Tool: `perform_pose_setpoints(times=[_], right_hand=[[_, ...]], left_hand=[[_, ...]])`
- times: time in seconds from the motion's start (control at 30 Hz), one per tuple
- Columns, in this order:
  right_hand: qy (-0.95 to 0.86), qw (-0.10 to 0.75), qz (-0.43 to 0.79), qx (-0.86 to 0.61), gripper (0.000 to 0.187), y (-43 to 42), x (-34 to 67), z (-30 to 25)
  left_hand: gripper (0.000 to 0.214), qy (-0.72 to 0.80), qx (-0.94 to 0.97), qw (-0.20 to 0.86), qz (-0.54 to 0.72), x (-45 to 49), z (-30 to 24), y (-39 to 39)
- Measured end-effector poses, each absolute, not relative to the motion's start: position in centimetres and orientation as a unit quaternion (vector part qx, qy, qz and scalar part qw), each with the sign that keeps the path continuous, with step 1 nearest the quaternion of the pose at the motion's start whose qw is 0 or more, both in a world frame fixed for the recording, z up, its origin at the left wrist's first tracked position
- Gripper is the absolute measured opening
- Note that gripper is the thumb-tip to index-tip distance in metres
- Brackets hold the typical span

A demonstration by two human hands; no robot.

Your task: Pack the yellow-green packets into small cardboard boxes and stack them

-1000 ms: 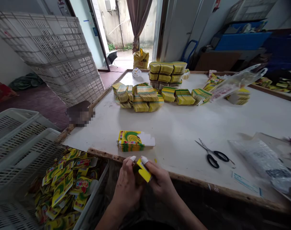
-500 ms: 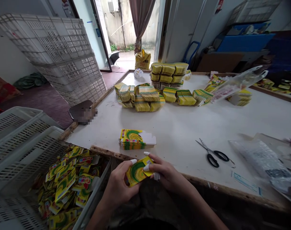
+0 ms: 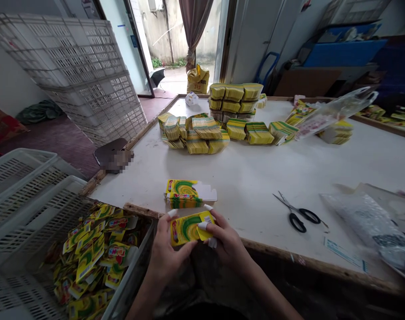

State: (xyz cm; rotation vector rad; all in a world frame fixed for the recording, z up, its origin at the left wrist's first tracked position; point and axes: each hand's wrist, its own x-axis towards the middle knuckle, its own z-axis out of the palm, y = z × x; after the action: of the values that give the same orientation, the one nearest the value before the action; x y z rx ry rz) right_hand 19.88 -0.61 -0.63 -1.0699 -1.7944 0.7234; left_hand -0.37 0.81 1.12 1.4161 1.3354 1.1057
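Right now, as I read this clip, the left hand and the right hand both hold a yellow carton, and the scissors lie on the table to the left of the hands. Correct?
Not quite: the head view shows the scissors on the table to the right of the hands. The left hand and right hand do both hold a yellow carton.

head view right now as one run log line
left hand: grips yellow carton | right hand: holds its barcode end | carton stack: on table beyond hands | scissors: on table, blades apart

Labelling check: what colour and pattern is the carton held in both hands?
The carton is yellow with curved green bands; head view shows it best.
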Motion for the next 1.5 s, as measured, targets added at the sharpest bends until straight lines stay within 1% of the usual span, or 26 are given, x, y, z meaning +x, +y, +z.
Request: perform_pose_setpoints(times=[0.1,0.2,0.33,0.43,0.57,0.67,0.8,0.87,0.93,1.1,1.23,1.27,1.3,1.4,1.5], right_hand=[[-0.708,0.47,0.296,-0.437,0.029,-0.6,19.8,-0.7],[-0.71,0.461,0.309,-0.433,0.027,-0.5,19.8,-1.0],[-0.741,0.419,0.319,-0.416,0.023,-0.3,20.2,-0.9],[-0.746,0.406,0.335,-0.407,0.021,-0.2,20.7,0.2],[-0.712,0.433,0.395,-0.385,0.038,-0.3,20.7,1.7],[-0.69,0.446,0.417,-0.389,0.045,-0.4,19.8,1.5],[-0.695,0.437,0.414,-0.393,0.057,-0.3,18.6,0.4],[-0.694,0.436,0.43,-0.38,0.059,-0.1,18.4,0.1],[-0.691,0.438,0.437,-0.373,0.053,0.2,18.3,0.0],[-0.725,0.424,0.386,-0.381,0.025,0.8,18.7,0.0],[-0.734,0.408,0.386,-0.382,0.01,0.9,19.0,0.0],[-0.735,0.409,0.382,-0.383,0.01,0.9,19.0,0.1],[-0.734,0.412,0.377,-0.387,0.014,0.8,18.9,0.2],[-0.72,0.424,0.367,-0.408,0.036,0.5,18.5,0.4],[-0.7,0.434,0.392,-0.41,0.054,0.3,18.3,0.5]], left_hand=[[0.062,0.552,0.43,0.499,0.512,-0.4,0.3,1.3],[0.057,0.543,0.356,0.558,0.516,-0.6,0.2,1.4],[0.058,0.54,0.318,0.56,0.542,-0.5,0.8,1.1],[0.057,0.544,0.311,0.549,0.554,0.0,1.1,0.7],[0.057,0.533,0.311,0.573,0.54,0.5,1.0,0.4],[0.056,0.526,0.298,0.583,0.544,0.6,0.7,0.2],[0.055,0.534,0.291,0.56,0.562,0.2,0.8,-0.2],[0.055,0.545,0.295,0.542,0.567,-0.1,0.9,-0.2],[0.053,0.555,0.295,0.524,0.575,-0.3,1.0,-0.2],[0.053,0.55,0.264,0.519,0.598,-0.2,0.8,0.2],[0.055,0.545,0.252,0.537,0.593,0.2,0.7,0.2],[0.056,0.542,0.254,0.54,0.591,0.3,0.7,0.2],[0.055,0.54,0.258,0.542,0.59,0.4,0.8,0.2],[0.054,0.532,0.271,0.541,0.592,0.6,0.8,0.1],[0.05,0.532,0.284,0.538,0.588,0.6,0.7,-0.1]])
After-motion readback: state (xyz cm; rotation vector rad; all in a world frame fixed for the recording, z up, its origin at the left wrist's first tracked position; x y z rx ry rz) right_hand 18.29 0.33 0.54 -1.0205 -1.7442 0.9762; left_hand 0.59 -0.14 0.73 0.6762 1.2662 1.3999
